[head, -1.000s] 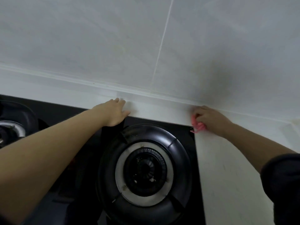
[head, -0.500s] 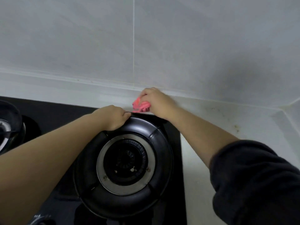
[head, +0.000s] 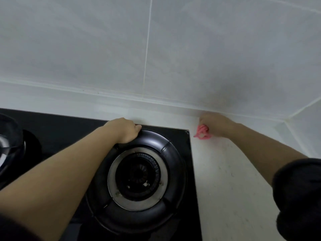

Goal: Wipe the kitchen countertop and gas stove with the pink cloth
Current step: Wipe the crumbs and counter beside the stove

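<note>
At the far left edge, a second burner (head: 10,146) is cut off by the frame. Only part of its dark ring and metal centre shows. The gas stove (head: 66,126) has a black glass top, and its near edge runs out of view at the bottom.

The left forearm is bare. It crosses the stove diagonally from the lower left corner and covers the left part of the black ring (head: 175,171) around the right burner. The left hand (head: 124,130) sits on the far rim of that ring, knuckles up. Its fingers curl down over the rim in a grip, and the fingertips are hidden behind the hand.

The pink cloth (head: 202,133) lies bunched on the pale countertop (head: 234,188). It is just beside the stove's far right corner and close to the wall tiles (head: 104,49). Only its left portion shows; the rest is under the right hand (head: 216,126). That hand grips the cloth with the back of the hand up and holds it down on the countertop. The individual fingers are hard to make out.

The right forearm is bare and reaches in from the lower right. A dark sleeve (head: 298,197) covers the upper arm and is cut off by the right edge.
</note>
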`<state>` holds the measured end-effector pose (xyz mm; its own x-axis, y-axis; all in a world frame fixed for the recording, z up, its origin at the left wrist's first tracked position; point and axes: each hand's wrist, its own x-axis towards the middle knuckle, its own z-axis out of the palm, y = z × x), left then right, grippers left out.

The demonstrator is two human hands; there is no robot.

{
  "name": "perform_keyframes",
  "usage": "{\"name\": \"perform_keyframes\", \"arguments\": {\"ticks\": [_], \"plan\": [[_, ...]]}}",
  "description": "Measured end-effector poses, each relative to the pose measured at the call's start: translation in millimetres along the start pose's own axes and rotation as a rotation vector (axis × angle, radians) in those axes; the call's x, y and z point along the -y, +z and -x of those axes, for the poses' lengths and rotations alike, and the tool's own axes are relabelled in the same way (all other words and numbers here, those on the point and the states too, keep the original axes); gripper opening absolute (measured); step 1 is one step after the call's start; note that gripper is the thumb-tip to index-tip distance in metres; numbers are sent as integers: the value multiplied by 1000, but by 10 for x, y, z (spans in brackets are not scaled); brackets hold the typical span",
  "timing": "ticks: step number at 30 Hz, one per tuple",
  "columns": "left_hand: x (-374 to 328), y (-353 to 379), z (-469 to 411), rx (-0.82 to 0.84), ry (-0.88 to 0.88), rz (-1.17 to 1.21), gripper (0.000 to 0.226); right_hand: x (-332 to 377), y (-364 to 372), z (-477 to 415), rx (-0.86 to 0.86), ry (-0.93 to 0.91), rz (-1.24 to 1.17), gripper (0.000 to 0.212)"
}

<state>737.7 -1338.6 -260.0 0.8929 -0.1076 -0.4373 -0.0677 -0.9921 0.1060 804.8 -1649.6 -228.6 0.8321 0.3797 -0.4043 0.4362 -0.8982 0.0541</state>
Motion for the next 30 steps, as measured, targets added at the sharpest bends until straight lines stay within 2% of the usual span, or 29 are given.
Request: {"name": "perform_keyframes", "arguments": {"ticks": [2,4,5,7,9,12,14,15,17,19,21,23,25,28,30], "plan": [[3,-9,4,-1,35,-14,51,178,-109,-68,-176,-64,32,8],[-5,-49,-11,19,42,-4,51,417,-128,-195,-381,-117,-150,8],[-11,-56,-1,26,32,12,52,538,-91,-246,-419,-133,-252,13],[-27,-81,14,4,19,18,55,665,64,-282,-355,-135,-362,22],[-17,-117,13,-16,15,3,56,551,250,-199,-321,-41,-434,26],[5,-95,49,0,40,-42,56,161,419,80,-250,210,-276,21],[15,-48,70,-1,44,-54,56,-13,413,215,-170,281,-213,17],[-4,-55,100,-13,30,-57,57,-30,374,245,-197,289,-240,17],[-50,-90,101,-76,-4,-28,57,34,274,221,-396,281,-371,10],[-111,-111,91,-157,-19,1,55,146,234,67,-529,233,-483,16],[-258,-101,77,-230,-14,17,50,234,331,-99,-492,174,-433,30],[-417,-88,78,-281,17,24,46,273,453,-172,-491,152,-440,36],[-621,-86,75,-295,31,33,46,184,522,-152,-510,24,-426,44],[-917,-70,57,-171,18,-49,49,-136,568,19,-328,-171,-507,30],[-1119,-74,39,-42,-6,-134,64,-349,529,181,-243,-225,-466,28]]}}
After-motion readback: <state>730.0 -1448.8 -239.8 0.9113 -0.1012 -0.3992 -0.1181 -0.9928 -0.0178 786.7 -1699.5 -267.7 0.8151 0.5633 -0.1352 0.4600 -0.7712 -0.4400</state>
